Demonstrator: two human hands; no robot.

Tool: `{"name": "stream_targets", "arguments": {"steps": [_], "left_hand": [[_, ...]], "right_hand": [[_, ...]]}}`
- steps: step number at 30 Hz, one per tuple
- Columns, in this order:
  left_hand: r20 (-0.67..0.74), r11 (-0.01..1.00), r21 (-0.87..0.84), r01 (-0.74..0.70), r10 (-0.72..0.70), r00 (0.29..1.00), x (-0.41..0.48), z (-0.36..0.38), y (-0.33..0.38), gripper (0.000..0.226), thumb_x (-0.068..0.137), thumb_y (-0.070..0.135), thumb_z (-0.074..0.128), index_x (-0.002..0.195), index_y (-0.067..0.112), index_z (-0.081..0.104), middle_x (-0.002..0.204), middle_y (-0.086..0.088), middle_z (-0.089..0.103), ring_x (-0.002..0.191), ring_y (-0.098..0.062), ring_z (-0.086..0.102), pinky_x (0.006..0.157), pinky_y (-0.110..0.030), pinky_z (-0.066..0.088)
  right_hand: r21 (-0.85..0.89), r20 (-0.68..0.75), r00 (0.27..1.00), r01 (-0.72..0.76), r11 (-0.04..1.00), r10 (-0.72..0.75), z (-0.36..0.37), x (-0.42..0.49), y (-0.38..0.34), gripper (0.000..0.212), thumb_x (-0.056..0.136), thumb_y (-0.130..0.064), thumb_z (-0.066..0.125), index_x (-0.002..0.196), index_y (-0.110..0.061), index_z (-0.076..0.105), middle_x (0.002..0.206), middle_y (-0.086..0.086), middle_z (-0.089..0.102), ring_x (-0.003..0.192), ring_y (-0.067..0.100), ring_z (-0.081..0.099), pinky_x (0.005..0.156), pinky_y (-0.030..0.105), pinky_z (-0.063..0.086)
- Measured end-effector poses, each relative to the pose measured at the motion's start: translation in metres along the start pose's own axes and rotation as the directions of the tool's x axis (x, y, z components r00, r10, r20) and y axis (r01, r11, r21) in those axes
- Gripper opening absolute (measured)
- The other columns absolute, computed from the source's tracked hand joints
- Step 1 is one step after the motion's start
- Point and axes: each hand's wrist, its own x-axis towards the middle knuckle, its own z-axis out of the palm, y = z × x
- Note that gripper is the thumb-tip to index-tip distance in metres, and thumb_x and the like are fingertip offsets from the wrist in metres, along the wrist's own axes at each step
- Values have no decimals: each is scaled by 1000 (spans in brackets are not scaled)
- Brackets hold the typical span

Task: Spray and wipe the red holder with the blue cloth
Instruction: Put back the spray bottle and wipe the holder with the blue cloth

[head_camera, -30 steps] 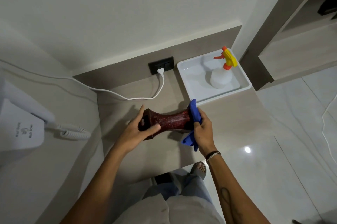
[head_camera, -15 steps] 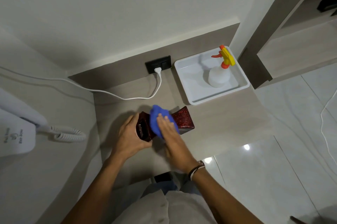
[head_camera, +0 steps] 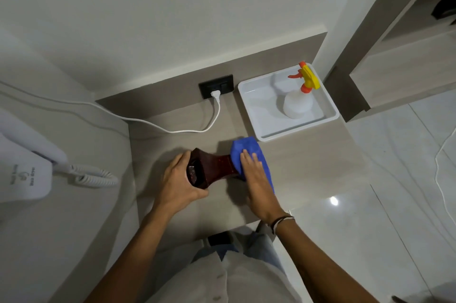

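Note:
The red holder point(head_camera: 214, 167), dark and glittery with a narrow waist, lies on its side on the grey counter point(head_camera: 308, 167). My left hand point(head_camera: 180, 179) grips its wide left end, whose opening faces me. The blue cloth point(head_camera: 249, 152) covers the holder's right end. My right hand point(head_camera: 256, 174) lies flat on the cloth, pressing it against the holder. The spray bottle point(head_camera: 299, 100), white with a yellow and orange trigger head, stands in a white tray point(head_camera: 249, 105) at the back right, apart from both hands.
A white cable point(head_camera: 172, 129) runs from a black wall socket point(head_camera: 216, 85) across the back of the counter. A white wall-mounted hair dryer point(head_camera: 27, 174) with a coiled cord hangs at the left. The counter's front edge is close to my body; tiled floor lies to the right.
My right hand slid the blue cloth along the holder, from its right end to the left part and back to the right end. My left hand kept its grip on the left end.

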Motion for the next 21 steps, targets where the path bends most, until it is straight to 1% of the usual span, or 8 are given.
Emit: {"name": "stream_targets", "arguments": {"steps": [3,5,7,10,13,17,19,21], "left_hand": [[6,1000,-9,-28,28,1000,5,2,7,113,47,26,99,152,6,59,143,-13,68,129,-37,66,110,-41,53],[-1,999,-12,-41,41,999,4,-1,8,102,46,30,91,143,11,65,132,-8,72,120,-35,70,102,-43,57],[-19,999,5,-42,42,999,4,-6,6,102,42,34,88,139,9,66,129,-10,72,117,-35,69,99,-40,56],[-6,998,21,-59,59,998,2,-7,7,105,41,45,85,139,12,65,128,-6,69,117,-31,66,100,-46,57],[-7,998,-48,-49,49,999,5,-4,7,83,47,46,92,125,27,69,117,5,71,108,-20,69,92,-39,60],[-39,961,-268,64,-77,996,11,-6,5,53,57,54,96,104,37,80,96,14,84,87,-1,79,71,-16,58],[-58,942,-308,130,-155,986,10,-2,8,48,60,63,93,100,40,81,91,19,84,82,-1,80,64,-17,57],[-63,942,-289,167,-193,979,9,0,9,58,65,75,86,113,43,78,102,19,84,95,-8,81,73,-28,60]], "right_hand": [[192,20,997,75,978,-80,21,-5,-41,103,91,14,49,169,-40,9,179,-20,6,167,19,13,133,39,31],[135,30,973,225,965,-231,38,-8,-47,121,77,23,52,171,-27,-5,181,-9,-8,168,22,8,136,40,19],[38,-18,968,252,967,-251,32,-2,-28,117,79,26,52,171,-21,-2,180,-7,-11,169,16,-3,138,40,9],[10,-60,998,15,1000,-14,5,-1,3,102,84,28,44,170,-12,9,181,2,1,169,21,-1,138,47,10],[241,-172,968,-139,961,184,-16,-2,17,85,87,27,45,165,-3,29,172,12,32,160,32,34,133,43,26],[568,-138,897,-276,775,420,-28,5,14,73,91,26,41,158,-1,42,160,11,50,147,29,49,129,48,32],[640,-75,878,-322,698,473,-27,5,6,71,91,24,40,157,-3,45,156,15,55,143,31,53,127,51,37],[665,-48,865,-345,663,499,-24,6,-1,70,94,21,40,157,-7,45,154,14,55,136,27,57,124,49,43]]}}
